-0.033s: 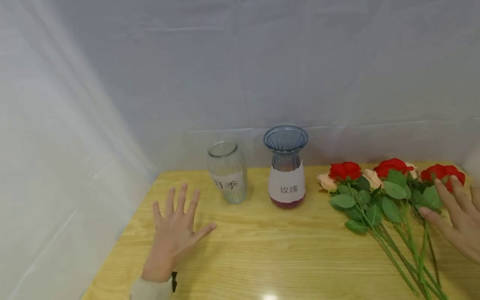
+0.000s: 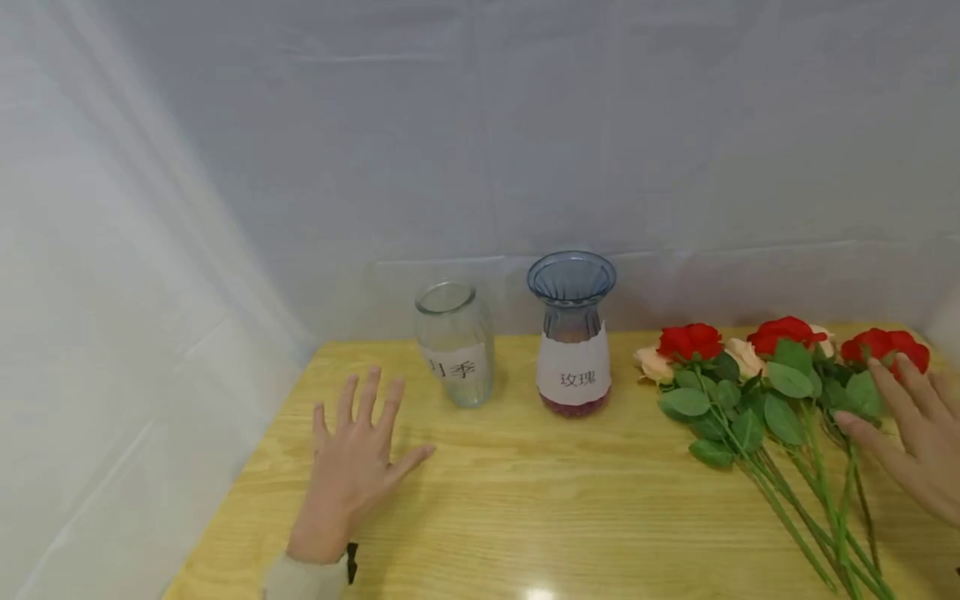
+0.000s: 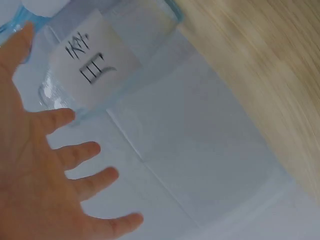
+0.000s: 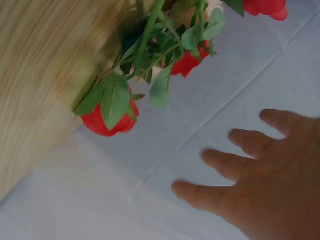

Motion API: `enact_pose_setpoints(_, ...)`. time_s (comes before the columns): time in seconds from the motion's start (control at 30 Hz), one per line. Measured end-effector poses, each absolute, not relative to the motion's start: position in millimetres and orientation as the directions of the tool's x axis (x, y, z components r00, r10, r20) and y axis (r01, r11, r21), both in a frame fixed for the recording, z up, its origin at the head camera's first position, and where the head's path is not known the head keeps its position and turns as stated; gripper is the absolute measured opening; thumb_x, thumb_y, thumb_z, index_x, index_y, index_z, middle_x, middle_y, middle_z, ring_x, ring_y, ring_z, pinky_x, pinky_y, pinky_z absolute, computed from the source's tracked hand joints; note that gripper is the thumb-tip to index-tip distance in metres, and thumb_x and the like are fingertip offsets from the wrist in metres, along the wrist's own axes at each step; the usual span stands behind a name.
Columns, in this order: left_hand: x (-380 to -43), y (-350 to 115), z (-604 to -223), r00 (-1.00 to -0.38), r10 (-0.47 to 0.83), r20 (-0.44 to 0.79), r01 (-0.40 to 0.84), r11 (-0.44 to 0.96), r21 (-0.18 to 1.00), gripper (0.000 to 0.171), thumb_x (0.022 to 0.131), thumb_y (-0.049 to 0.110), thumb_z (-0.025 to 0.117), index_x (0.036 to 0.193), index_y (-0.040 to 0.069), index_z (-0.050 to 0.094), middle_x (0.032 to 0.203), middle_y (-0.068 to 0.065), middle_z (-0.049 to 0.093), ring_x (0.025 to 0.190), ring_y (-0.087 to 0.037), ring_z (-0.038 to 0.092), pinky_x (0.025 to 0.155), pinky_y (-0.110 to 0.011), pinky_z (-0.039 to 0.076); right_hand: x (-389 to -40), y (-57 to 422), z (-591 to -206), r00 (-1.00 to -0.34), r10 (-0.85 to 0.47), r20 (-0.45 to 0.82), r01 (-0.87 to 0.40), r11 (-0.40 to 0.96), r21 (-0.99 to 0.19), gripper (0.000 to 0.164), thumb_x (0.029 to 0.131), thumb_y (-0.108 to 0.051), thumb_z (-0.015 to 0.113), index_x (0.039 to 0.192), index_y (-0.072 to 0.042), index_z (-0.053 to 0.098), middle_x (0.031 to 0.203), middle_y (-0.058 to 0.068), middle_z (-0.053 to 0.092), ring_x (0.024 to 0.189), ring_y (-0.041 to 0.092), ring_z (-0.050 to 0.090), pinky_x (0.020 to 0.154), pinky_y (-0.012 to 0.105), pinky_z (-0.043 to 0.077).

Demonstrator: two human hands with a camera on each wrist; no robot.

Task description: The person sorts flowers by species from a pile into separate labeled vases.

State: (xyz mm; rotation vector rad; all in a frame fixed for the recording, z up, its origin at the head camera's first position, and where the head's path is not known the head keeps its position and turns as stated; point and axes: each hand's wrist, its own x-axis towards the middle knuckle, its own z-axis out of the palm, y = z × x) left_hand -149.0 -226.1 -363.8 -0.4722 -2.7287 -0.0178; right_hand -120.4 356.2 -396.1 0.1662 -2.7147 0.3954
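With fingers spread and nothing held, my left hand (image 2: 348,471) hovers over the left part of the table. Nearest to it is a clear glass vase (image 2: 472,325) with a white paper label; the left wrist view shows this label (image 3: 95,60) past the thumb. A blue glass vase (image 2: 572,321), also labelled and purplish at its base, stands to the right. My right hand (image 2: 918,450), fingers apart, is over the right side of the flowers, partly cut off by the frame. Red roses (image 2: 690,342) and peach roses (image 2: 655,364) lie there with green leaves and long stems.
The wooden table (image 2: 525,508) carries both vases near its back edge. A pale hanging sheet (image 2: 420,150) rises right behind them and runs down the left side. Flower stems (image 2: 795,525) reach toward the front right of the table.
My left hand has shifted very slightly to the right. The right hand has moved a touch to the left; vases and flowers stay where they were.
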Motion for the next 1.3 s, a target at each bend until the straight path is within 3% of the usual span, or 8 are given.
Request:
enact_pose_setpoints(0.03, -149, -222, -363, -0.854, 0.343, 0.391, 0.344, 0.936, -0.071, 0.085, 0.092, 0.064, 0.063, 0.151, 0.006, 0.045, 0.155, -0.025, 0.037, 0.139, -0.049, 0.037, 0.100, -0.076, 0.034, -121, 352, -392, -0.932, 0.023, 0.363, -0.092, 0.951, -0.296, 0.087, 0.106, -0.053, 0.044, 0.151, 0.017, 0.019, 0.152, 0.047, 0.015, 0.127, 0.065, 0.037, 0.109, 0.065, 0.033)
enact_pose_setpoints(0.1, -151, -213, -363, -0.793, 0.398, 0.461, 0.399, 0.911, -0.099, 0.076, 0.091, 0.055, 0.070, 0.144, 0.003, 0.052, 0.144, -0.025, 0.051, 0.125, -0.046, 0.053, 0.089, -0.068, 0.049, -129, 356, -394, -0.919, 0.064, 0.390, -0.077, 0.938, -0.337, 0.079, 0.105, -0.047, 0.052, 0.140, 0.022, 0.036, 0.133, 0.051, 0.038, 0.092, 0.060, 0.057, 0.076, 0.062, 0.052)
enact_pose_setpoints(0.2, -153, -199, -363, -0.718, 0.448, 0.533, 0.481, 0.872, -0.085, 0.069, 0.090, 0.045, 0.076, 0.137, -0.001, 0.056, 0.129, -0.024, 0.062, 0.107, -0.042, 0.065, 0.075, -0.056, 0.057, -143, 377, -414, -0.892, 0.081, 0.445, -0.107, 0.918, -0.382, 0.062, 0.104, -0.034, 0.060, 0.127, 0.023, 0.049, 0.115, 0.050, 0.051, 0.063, 0.052, 0.058, 0.046, 0.046, 0.048)
enact_pose_setpoints(0.27, -156, -191, -364, -0.675, 0.466, 0.572, 0.530, 0.846, -0.065, 0.068, 0.089, 0.041, 0.079, 0.135, -0.004, 0.057, 0.120, -0.023, 0.066, 0.093, -0.038, 0.069, 0.066, -0.049, 0.059, -154, 401, -436, -0.884, 0.105, 0.456, -0.110, 0.900, -0.422, 0.054, 0.101, -0.025, 0.066, 0.125, 0.021, 0.052, 0.112, 0.046, 0.056, 0.075, 0.055, 0.061, 0.051, 0.048, 0.052)
enact_pose_setpoints(0.37, -158, -181, -367, -0.650, 0.475, 0.593, 0.562, 0.826, -0.046, 0.067, 0.084, 0.034, 0.084, 0.131, -0.006, 0.058, 0.112, -0.022, 0.070, 0.085, -0.035, 0.071, 0.061, -0.043, 0.058, -167, 428, -466, -0.867, 0.111, 0.486, -0.134, 0.887, -0.442, 0.043, 0.099, -0.020, 0.068, 0.120, 0.016, 0.058, 0.103, 0.040, 0.063, 0.060, 0.028, 0.063, 0.045, 0.028, 0.048)
enact_pose_setpoints(0.5, -158, -170, -374, -0.644, 0.489, 0.588, 0.586, 0.810, -0.031, 0.065, 0.083, 0.031, 0.085, 0.128, -0.007, 0.059, 0.108, -0.020, 0.071, 0.084, -0.033, 0.071, 0.060, -0.039, 0.058, -174, 444, -485, -0.888, 0.102, 0.449, -0.157, 0.850, -0.503, 0.035, 0.099, -0.013, 0.068, 0.122, 0.013, 0.060, 0.099, 0.039, 0.065, 0.055, -0.001, 0.056, 0.046, 0.021, 0.045)
enact_pose_setpoints(0.83, -167, -148, -388, -0.684, 0.438, 0.583, 0.616, 0.775, 0.139, 0.054, 0.088, 0.025, 0.082, 0.127, -0.006, 0.061, 0.116, -0.022, 0.070, 0.087, -0.028, 0.072, 0.067, -0.036, 0.060, -173, 445, -490, -0.924, 0.110, 0.365, -0.143, 0.788, -0.599, 0.034, 0.103, -0.011, 0.061, 0.127, 0.013, 0.055, 0.102, 0.043, 0.061, 0.057, -0.002, 0.059, 0.045, 0.030, 0.053)
enact_pose_setpoints(1.3, -183, -121, -381, -0.844, 0.366, 0.392, 0.504, 0.790, 0.348, 0.065, 0.094, 0.031, 0.074, 0.145, -0.001, 0.049, 0.133, -0.020, 0.063, 0.093, -0.031, 0.070, 0.078, -0.046, 0.058, -170, 440, -483, -0.966, 0.145, 0.213, -0.046, 0.715, -0.698, 0.042, 0.106, -0.021, 0.056, 0.129, 0.014, 0.050, 0.098, 0.030, 0.065, 0.062, 0.006, 0.065, 0.051, 0.036, 0.058)
